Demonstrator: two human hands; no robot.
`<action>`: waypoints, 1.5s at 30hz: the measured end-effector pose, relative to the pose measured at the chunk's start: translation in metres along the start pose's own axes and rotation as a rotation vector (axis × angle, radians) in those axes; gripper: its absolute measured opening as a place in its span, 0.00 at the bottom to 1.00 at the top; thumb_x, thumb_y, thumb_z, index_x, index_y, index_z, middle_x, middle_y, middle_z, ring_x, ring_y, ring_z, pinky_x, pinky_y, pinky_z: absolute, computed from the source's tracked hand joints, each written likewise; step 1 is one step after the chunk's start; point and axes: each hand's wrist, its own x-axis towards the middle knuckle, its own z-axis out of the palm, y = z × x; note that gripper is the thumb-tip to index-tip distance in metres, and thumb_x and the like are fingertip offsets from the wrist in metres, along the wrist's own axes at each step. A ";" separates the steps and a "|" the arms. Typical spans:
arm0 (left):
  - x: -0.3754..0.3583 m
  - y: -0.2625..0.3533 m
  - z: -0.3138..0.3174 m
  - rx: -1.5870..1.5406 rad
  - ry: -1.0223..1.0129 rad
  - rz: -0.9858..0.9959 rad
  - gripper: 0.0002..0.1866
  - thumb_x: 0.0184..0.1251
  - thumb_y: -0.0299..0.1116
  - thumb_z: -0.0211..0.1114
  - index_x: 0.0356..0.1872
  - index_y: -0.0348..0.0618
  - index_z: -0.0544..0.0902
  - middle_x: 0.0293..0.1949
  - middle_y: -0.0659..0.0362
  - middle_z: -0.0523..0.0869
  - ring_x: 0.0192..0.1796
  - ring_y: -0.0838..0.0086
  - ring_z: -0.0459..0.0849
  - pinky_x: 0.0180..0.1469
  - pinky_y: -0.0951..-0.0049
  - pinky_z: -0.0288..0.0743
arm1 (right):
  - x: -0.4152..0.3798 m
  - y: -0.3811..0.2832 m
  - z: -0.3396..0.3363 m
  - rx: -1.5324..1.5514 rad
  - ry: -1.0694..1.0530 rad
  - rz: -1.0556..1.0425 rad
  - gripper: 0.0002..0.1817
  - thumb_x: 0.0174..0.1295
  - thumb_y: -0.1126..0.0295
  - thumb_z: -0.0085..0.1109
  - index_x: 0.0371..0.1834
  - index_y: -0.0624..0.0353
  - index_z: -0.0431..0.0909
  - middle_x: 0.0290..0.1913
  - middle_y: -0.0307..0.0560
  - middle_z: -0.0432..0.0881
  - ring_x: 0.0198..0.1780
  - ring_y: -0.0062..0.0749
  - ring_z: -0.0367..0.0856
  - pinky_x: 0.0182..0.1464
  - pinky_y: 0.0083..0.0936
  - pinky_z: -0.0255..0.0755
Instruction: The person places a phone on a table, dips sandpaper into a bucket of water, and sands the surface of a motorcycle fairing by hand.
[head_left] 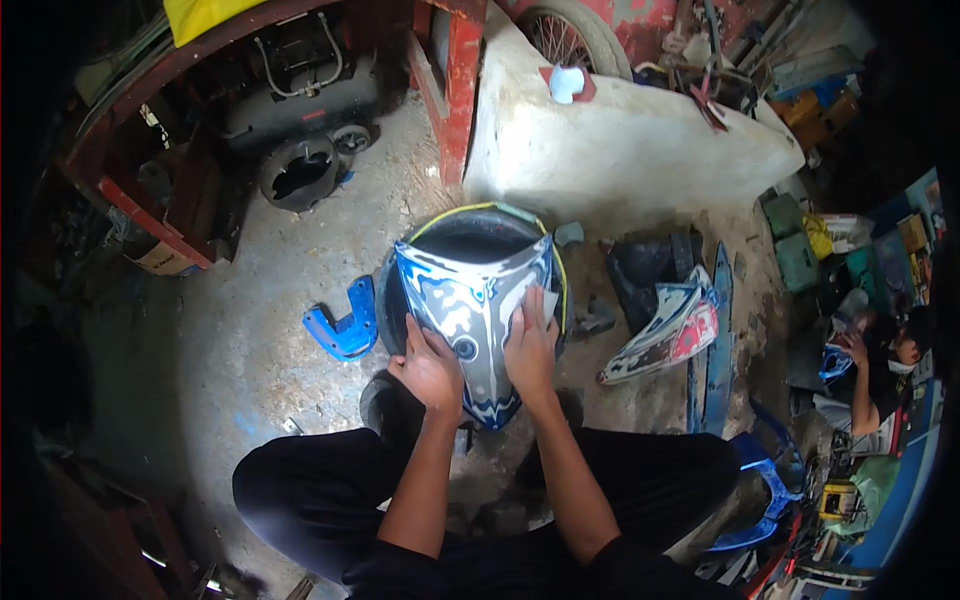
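A pointed motorcycle fairing panel (482, 335), patchy grey, white and blue, lies over a round black tub (388, 290) between my knees. My left hand (432, 368) grips the panel's left edge, its fingers on the surface. On the right side of the panel is my right hand (530, 350), fingers pressed to the surface around a small pale piece of what looks like sandpaper (549, 304). The panel's wide end points away from me and its narrow tip toward me. A yellow-green rim (563, 285) runs along the tub's edge.
A blue plastic part (348, 322) lies on the floor left of the tub. To the right are another part-sanded panel (655, 335) and a long blue strip (718, 340). A low white wall (620, 140) stands ahead. Another person (870, 375) sits at far right.
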 end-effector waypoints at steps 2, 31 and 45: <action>0.001 -0.003 0.002 0.025 0.097 0.066 0.19 0.74 0.31 0.60 0.61 0.35 0.83 0.34 0.52 0.89 0.31 0.59 0.82 0.49 0.60 0.66 | 0.017 0.001 0.010 0.012 0.068 -0.015 0.29 0.81 0.60 0.40 0.78 0.66 0.65 0.79 0.61 0.66 0.78 0.58 0.64 0.78 0.51 0.57; 0.001 -0.001 -0.005 -0.016 -0.008 0.002 0.18 0.77 0.32 0.58 0.62 0.35 0.82 0.44 0.48 0.92 0.34 0.59 0.82 0.51 0.62 0.64 | -0.006 -0.014 0.004 -0.098 0.019 -0.054 0.29 0.81 0.60 0.40 0.80 0.65 0.63 0.80 0.58 0.66 0.79 0.57 0.63 0.84 0.49 0.46; 0.002 -0.003 -0.001 0.011 0.064 0.053 0.18 0.75 0.30 0.59 0.61 0.34 0.82 0.38 0.51 0.91 0.31 0.60 0.81 0.49 0.62 0.64 | -0.001 -0.042 -0.002 -0.093 -0.070 0.169 0.32 0.81 0.52 0.39 0.83 0.55 0.60 0.84 0.49 0.59 0.83 0.65 0.52 0.79 0.64 0.49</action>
